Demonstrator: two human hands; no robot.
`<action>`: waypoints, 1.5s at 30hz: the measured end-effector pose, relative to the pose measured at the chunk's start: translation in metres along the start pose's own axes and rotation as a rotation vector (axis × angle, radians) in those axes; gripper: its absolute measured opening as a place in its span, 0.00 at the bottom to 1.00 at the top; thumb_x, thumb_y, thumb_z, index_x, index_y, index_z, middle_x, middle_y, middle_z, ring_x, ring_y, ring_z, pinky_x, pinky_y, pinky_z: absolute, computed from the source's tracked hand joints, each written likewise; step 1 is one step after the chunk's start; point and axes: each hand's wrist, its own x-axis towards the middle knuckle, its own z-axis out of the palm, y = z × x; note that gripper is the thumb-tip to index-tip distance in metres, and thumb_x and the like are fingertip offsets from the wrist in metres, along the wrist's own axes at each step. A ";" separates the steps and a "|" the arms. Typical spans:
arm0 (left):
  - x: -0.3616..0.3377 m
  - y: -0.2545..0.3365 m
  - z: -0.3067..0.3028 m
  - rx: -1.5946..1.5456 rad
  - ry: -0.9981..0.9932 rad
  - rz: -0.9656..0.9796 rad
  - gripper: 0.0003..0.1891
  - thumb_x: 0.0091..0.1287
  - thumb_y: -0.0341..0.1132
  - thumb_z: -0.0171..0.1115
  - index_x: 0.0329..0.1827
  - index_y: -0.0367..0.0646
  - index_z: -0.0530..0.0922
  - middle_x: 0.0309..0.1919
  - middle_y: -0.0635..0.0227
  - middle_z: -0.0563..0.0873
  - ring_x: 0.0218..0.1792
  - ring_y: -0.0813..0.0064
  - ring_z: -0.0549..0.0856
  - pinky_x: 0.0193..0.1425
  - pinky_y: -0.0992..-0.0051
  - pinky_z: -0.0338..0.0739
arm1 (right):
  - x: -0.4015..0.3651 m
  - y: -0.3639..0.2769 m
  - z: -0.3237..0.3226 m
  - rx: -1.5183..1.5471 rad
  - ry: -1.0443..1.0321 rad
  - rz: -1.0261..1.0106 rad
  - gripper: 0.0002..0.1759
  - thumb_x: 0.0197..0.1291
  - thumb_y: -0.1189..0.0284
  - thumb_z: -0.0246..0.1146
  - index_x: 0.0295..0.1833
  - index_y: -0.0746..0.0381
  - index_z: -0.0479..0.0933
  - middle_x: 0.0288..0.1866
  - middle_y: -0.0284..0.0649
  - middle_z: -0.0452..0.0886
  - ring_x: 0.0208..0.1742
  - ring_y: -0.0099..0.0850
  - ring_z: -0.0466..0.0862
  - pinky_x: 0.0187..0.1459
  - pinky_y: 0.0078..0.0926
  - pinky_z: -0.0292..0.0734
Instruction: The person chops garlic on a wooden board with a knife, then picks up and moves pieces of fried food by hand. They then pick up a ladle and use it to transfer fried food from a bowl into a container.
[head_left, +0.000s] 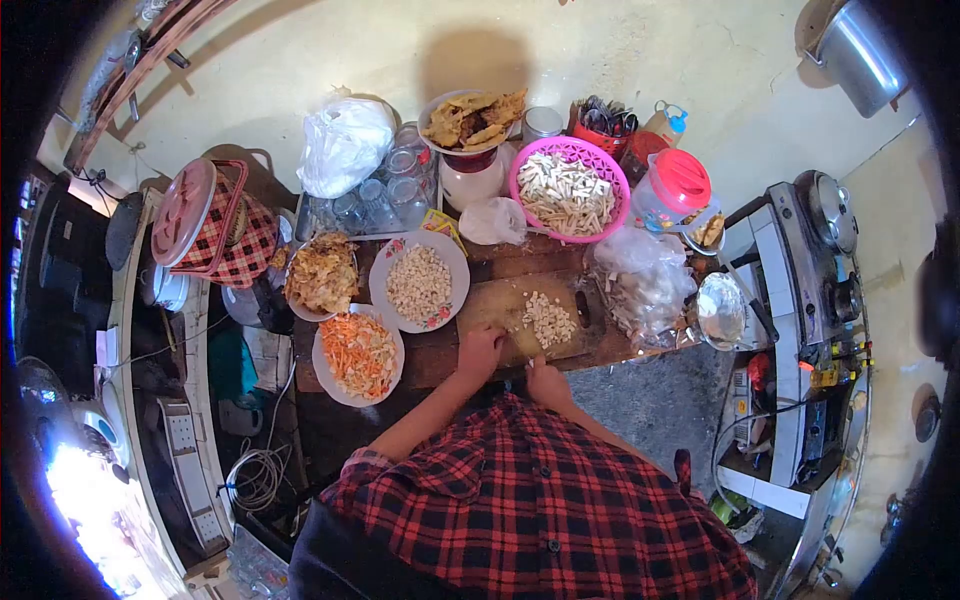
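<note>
On the wooden cutting board (490,312) lies a small heap of diced pale food pieces (549,318). My left hand (482,350) rests at the board's near left side with its fingers curled together; anything beneath them is hidden. Closed at the near edge of the board, my right hand (547,384) grips what looks like a knife, its blade barely visible. Left of the board, a flowered plate (460,268) holds more diced pieces. Past the board, a pink basket (622,205) is filled with pale cut strips.
A plate of shredded orange and pale vegetables (358,356) and a bowl of brown fried food (322,275) stand at left. Clear plastic bag (645,285) sits right of the board. Behind are glasses (405,190) and a bowl of fritters (474,122); a stove (815,250) is at right.
</note>
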 end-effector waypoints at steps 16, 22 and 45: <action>-0.001 -0.003 0.002 -0.121 0.006 -0.147 0.12 0.58 0.32 0.60 0.43 0.42 0.70 0.29 0.52 0.82 0.34 0.49 0.83 0.37 0.55 0.76 | -0.007 -0.010 -0.005 0.021 0.014 0.041 0.21 0.64 0.62 0.51 0.54 0.68 0.62 0.27 0.58 0.80 0.31 0.56 0.81 0.33 0.53 0.76; -0.005 -0.007 0.007 -0.139 0.046 -0.081 0.10 0.58 0.30 0.59 0.41 0.41 0.69 0.27 0.51 0.82 0.32 0.47 0.82 0.34 0.53 0.75 | -0.004 -0.013 -0.002 0.021 0.003 0.063 0.18 0.65 0.62 0.50 0.49 0.66 0.65 0.30 0.59 0.80 0.34 0.57 0.81 0.36 0.55 0.75; -0.002 0.003 0.000 -0.032 0.086 -0.113 0.09 0.56 0.26 0.57 0.39 0.41 0.70 0.25 0.48 0.81 0.31 0.46 0.82 0.34 0.51 0.75 | 0.000 -0.011 0.003 0.017 0.000 0.028 0.17 0.64 0.62 0.52 0.47 0.65 0.65 0.31 0.61 0.79 0.36 0.60 0.80 0.37 0.57 0.74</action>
